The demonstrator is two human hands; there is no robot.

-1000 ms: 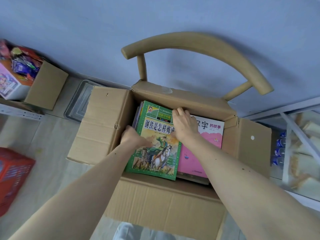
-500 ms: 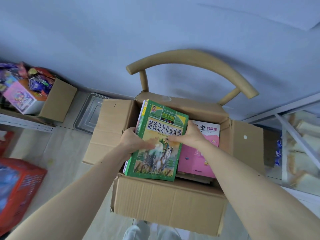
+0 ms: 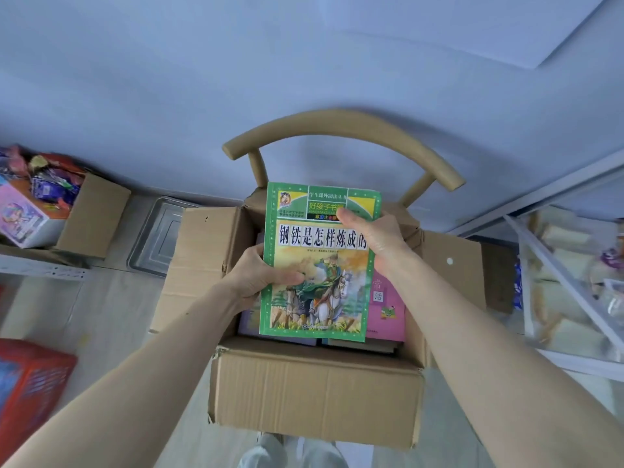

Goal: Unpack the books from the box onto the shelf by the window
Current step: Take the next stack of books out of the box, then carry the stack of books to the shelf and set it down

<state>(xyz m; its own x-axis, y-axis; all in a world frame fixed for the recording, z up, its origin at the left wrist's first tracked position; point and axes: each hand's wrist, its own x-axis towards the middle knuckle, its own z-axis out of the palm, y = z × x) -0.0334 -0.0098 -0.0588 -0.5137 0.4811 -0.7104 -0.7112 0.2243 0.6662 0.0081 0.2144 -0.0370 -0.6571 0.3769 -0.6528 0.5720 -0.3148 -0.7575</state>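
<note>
A green-covered book (image 3: 320,265) with a horse rider on its front is held up above the open cardboard box (image 3: 314,390). My left hand (image 3: 256,278) grips its left edge, thumb across the cover. My right hand (image 3: 374,238) grips its right edge, thumb on the upper cover. Below it in the box lie a pink book (image 3: 388,309) and a purple book (image 3: 250,324), with others partly hidden. The box stands on a wooden chair (image 3: 341,130) with a curved back.
A metal tray (image 3: 158,241) lies on the floor left of the box. A cardboard box of toys (image 3: 91,214) sits on a white shelf at far left, a red crate (image 3: 30,390) below it. A white metal rack (image 3: 570,282) with packaged goods stands at right.
Both hands have lifted the green book out of the box, raising it up and toward the chair back. The pink and purple books beneath show more.
</note>
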